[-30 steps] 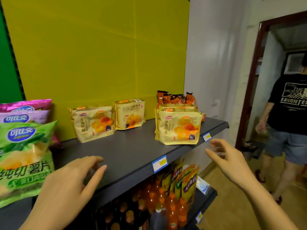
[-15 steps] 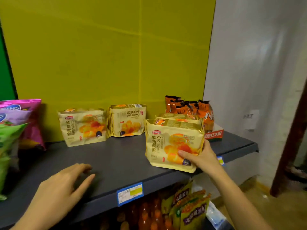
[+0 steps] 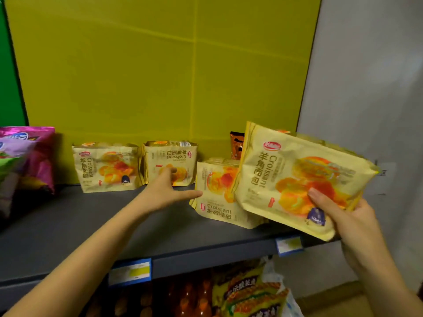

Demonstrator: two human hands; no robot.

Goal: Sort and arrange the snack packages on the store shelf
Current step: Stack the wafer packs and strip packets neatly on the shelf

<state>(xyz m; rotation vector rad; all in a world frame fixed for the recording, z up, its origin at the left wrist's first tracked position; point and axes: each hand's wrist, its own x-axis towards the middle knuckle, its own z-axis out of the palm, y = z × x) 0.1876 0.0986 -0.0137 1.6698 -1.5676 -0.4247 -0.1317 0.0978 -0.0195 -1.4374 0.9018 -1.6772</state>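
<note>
Our right hand pinches the soft yellow plastic croissant packet by its lower corner above the dark grey shelf's front edge, our left hand open-fingered over that shelf; we judge the packet could slip and drop.

Four yellow croissant packs, one orange packet, two blue price tags, two hands; chip bags at left too blurred to count.
</note>
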